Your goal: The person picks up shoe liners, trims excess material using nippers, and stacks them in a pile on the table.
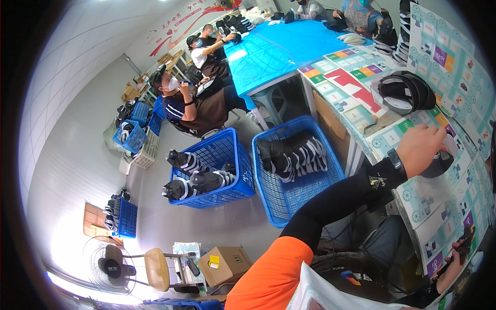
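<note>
On the floor at the left stand two blue plastic baskets point(219, 155) with black-and-white shoes point(297, 155) inside, just beside the counter point(356, 111), which is covered with a colourful printed sheet. The left hand point(421, 147) reaches over the counter and its fingers point(439, 137) are curled down on a black shoe piece with a white lining point(442, 160), pressing it on the sheet; another black shoe piece point(405, 93) lies further away on the counter. At the lower right edge, the right hand point(457, 256) is clenched around a small dark tool point(466, 238), which is too blurred to name.
</note>
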Available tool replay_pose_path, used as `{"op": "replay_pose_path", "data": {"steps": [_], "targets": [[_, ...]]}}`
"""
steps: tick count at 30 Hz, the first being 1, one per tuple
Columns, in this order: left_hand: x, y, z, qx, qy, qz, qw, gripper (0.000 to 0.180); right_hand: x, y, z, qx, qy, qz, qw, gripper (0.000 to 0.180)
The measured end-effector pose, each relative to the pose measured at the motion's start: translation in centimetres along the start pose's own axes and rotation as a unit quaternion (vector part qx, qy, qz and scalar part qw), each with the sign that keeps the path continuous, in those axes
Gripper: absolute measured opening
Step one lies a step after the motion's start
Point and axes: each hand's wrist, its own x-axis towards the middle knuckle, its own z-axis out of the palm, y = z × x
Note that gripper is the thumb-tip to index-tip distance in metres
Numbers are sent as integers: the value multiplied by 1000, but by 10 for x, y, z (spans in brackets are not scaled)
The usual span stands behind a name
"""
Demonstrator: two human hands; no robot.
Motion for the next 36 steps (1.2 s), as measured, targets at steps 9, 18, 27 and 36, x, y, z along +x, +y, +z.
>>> {"op": "replay_pose_path", "data": {"steps": [9,18,27,36], "targets": [[1,3,16,15,-28,1,1000,27,6,7,12,12,3,-6,1000,40],[3,7,36,38,-41,17,998,28,-15,-8,27,-11,32,4,999,37],[8,11,47,27,-46,14,998,27,-26,-26,37,25,20,-21,999,35],[17,14,57,27,-61,37,997,28,-25,-26,41,63,1,4,998,36]]}}
